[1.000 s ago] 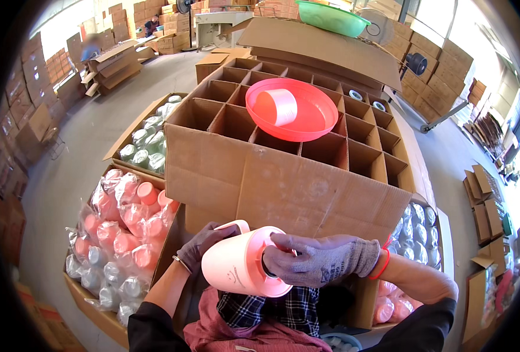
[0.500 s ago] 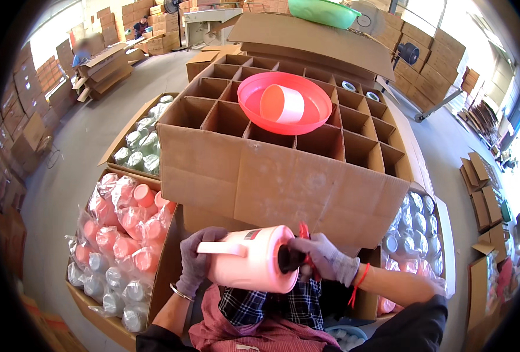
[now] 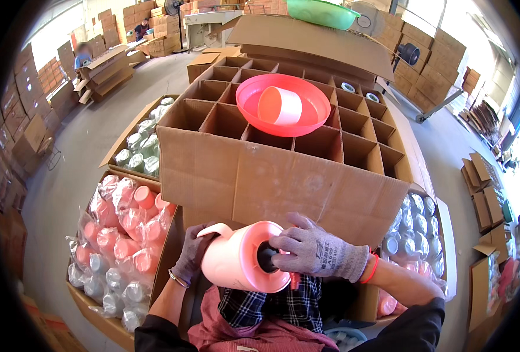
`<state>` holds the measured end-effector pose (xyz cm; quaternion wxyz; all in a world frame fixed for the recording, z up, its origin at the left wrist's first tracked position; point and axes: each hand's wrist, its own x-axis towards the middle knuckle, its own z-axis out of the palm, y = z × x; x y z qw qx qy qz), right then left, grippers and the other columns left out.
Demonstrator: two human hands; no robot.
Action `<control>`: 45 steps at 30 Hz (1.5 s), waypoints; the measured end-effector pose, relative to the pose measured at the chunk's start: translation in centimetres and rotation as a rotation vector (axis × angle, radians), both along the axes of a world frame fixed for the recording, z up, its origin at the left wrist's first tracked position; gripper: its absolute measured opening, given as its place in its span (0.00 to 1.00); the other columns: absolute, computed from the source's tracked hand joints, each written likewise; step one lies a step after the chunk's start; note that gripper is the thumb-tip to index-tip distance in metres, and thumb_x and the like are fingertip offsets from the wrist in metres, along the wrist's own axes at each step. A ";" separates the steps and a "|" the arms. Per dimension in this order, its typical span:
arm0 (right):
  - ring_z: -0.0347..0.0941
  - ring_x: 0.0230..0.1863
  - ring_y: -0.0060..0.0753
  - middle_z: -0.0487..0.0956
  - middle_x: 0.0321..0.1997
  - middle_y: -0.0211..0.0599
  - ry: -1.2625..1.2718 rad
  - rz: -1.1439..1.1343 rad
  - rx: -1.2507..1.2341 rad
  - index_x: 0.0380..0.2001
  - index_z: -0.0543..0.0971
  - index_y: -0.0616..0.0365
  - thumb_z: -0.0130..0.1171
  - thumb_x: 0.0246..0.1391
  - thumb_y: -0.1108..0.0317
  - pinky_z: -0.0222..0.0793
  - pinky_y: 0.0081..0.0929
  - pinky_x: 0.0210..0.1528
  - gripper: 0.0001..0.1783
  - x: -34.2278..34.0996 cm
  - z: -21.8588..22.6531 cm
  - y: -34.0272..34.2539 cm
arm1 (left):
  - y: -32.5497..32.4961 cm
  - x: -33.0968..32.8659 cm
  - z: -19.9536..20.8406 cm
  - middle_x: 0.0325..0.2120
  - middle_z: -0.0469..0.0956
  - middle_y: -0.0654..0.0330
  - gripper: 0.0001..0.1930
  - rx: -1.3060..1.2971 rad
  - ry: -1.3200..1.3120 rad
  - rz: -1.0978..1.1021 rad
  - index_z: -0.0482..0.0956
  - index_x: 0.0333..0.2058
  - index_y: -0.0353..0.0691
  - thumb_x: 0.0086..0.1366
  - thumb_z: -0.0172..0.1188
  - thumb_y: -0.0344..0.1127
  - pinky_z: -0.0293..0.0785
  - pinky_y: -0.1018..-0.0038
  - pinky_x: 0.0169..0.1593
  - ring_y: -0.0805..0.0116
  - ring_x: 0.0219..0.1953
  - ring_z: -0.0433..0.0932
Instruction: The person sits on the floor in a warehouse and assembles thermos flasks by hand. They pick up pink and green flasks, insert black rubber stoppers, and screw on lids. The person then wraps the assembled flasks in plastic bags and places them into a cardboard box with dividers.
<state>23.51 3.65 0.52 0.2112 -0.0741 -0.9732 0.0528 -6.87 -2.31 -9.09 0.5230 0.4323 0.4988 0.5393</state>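
A pink thermos jug (image 3: 228, 261) lies tilted over my lap, its round end facing right. My left hand (image 3: 191, 255), in a grey glove, is closed round its far-left side, beside the handle (image 3: 214, 229). My gloved right hand (image 3: 310, 249) is closed, fingers curled over a black round piece (image 3: 266, 256) in the middle of the jug's end. A small red part (image 3: 295, 280) pokes out below that hand; the rest of it is hidden. In front, a red plastic bowl (image 3: 313, 111) with a pink cup (image 3: 280, 106) inside rests on a divided carton (image 3: 283, 170).
At left stands a carton of bagged pink and clear cups (image 3: 125, 246), with bagged pale-green pieces (image 3: 142, 144) behind. Bagged silvery pieces (image 3: 414, 229) fill a carton at right. A green basin (image 3: 321, 13) sits at the back. Two people are far off at left.
My right hand has turned over, its back now facing up on the black piece. The red part has gone from above the hand to below it. The jug's end has swung toward me.
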 end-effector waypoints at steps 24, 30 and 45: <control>0.75 0.52 0.48 0.78 0.49 0.41 -0.408 -0.855 0.255 0.49 0.79 0.46 0.59 0.51 0.62 0.68 0.46 0.53 0.20 -1.6 11.7 23.3 | -4.2 0.7 7.2 0.43 0.81 0.46 0.34 -0.071 0.887 -0.295 0.51 0.68 0.36 0.64 0.51 0.25 0.80 0.65 0.43 0.56 0.40 0.83; 0.74 0.52 0.50 0.78 0.49 0.44 0.268 -0.524 0.160 0.48 0.79 0.53 0.57 0.55 0.67 0.69 0.44 0.53 0.16 4.7 10.0 14.4 | -6.0 1.6 1.5 0.44 0.79 0.60 0.30 -0.378 -0.030 -0.345 0.64 0.63 0.38 0.62 0.57 0.29 0.77 0.77 0.40 0.74 0.41 0.79; 0.73 0.54 0.59 0.78 0.49 0.60 -0.282 -2.052 -1.169 0.51 0.74 0.64 0.59 0.53 0.51 0.68 0.50 0.58 0.29 25.1 -37.1 -35.0 | -14.6 5.5 -5.2 0.60 0.67 0.53 0.23 -0.244 -0.466 0.296 0.63 0.61 0.29 0.72 0.45 0.34 0.70 0.68 0.58 0.65 0.57 0.69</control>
